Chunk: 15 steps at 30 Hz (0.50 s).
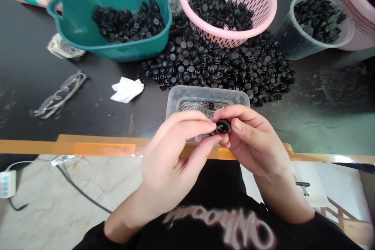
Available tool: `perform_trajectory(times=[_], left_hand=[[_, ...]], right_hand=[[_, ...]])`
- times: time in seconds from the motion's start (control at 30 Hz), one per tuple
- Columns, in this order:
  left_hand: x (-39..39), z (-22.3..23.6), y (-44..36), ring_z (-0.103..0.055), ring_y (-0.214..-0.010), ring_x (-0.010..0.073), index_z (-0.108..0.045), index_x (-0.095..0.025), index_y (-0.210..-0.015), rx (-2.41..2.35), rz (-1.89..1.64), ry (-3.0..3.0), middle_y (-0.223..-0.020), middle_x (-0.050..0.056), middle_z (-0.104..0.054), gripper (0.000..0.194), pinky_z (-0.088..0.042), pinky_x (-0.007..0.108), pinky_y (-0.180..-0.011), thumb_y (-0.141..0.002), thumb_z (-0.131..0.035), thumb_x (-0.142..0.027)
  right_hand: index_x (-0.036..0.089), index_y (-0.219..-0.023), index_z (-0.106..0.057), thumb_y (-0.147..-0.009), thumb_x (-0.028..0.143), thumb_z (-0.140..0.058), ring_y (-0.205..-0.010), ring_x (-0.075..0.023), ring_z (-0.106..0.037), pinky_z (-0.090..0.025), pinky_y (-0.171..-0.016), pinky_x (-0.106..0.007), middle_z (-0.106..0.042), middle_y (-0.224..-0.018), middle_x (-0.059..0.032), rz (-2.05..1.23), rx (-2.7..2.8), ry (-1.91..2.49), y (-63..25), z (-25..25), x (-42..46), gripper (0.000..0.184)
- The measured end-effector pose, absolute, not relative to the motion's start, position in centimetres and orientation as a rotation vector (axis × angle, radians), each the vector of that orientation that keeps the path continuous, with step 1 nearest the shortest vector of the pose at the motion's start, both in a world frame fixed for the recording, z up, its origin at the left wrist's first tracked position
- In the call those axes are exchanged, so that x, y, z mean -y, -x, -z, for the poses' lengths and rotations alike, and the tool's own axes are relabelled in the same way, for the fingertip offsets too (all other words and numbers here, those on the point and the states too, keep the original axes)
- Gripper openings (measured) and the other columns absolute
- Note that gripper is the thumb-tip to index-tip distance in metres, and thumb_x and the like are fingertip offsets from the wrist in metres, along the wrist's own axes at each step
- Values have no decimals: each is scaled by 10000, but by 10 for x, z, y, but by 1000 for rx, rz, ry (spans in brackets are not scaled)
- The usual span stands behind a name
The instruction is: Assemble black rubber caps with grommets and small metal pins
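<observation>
We see two bare hands meeting over the near edge of a black tabletop (96,121). Right hand (254,136): thumb and forefinger grasping a small round black plastic part (225,126), hollow side showing. Left hand (175,148): thumb and forefinger close together at the part's left side; we can't tell whether they pinch it or the thin silver metal coil (219,127) seen at its opening. The part is up in the fingers, in front of a clear rectangular plastic container (208,93) of thin silver metal pieces (191,106), partly hidden by the hands.

Behind that container we get a wide heap of small black plastic pieces (205,62). At the back of the heap, a round pink perforated plastic basket (265,8) with more black pieces inside; left of it, a teal plastic basin (111,52) with flat black discs (129,23). To the right we have a clear round plastic tub (295,43), also holding black pieces. On the left side we note a crumpled white tissue (127,90) and clear-lensed eyeglasses (60,95).
</observation>
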<state>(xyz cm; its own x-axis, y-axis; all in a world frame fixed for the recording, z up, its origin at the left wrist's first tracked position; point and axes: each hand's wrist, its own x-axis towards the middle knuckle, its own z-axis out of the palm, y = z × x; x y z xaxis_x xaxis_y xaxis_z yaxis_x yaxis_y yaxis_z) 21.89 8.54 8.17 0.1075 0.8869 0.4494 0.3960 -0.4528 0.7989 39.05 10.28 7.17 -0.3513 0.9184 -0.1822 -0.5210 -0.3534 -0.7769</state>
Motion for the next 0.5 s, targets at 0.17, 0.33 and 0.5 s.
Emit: perform_trajectory(times=[0.17, 0.33, 0.5], left_hand=[[-84, -81, -219, -674, -924, 84, -661, -203, -1073, -1252, -1326, -1928, -1118, 0, -704, 210, -623, 206, -826, -919, -719, -71], [-84, -82, -219, -678, -918, 84, -667, -198, -1053, -1281, -1322, -1966, -1100, -6, -714, 208, -613, 201, -812, -907, -733, -66], [-84, -84, -221, -698, -939, 136, -653, -237, -1056, -1358, -1237, -1985, -1102, -6, -724, 206, -623, 293, -843, -921, -728, -101]], right_hand=[[275, -1002, -807, -937, 239, -752, -731, -67, -705, -589, -703, -130, -736, -802, 17, -1903, 740, 726, -389, -72, -103, 92], [267, -962, -811, -898, 248, -787, -703, -89, -691, -599, -671, -166, -735, -797, 9, -1894, 745, 787, -388, -74, -104, 72], [267, -950, -806, -879, 248, -799, -742, -98, -679, -603, -719, -193, -733, -840, 7, -1851, 770, 853, -386, -71, -104, 73]])
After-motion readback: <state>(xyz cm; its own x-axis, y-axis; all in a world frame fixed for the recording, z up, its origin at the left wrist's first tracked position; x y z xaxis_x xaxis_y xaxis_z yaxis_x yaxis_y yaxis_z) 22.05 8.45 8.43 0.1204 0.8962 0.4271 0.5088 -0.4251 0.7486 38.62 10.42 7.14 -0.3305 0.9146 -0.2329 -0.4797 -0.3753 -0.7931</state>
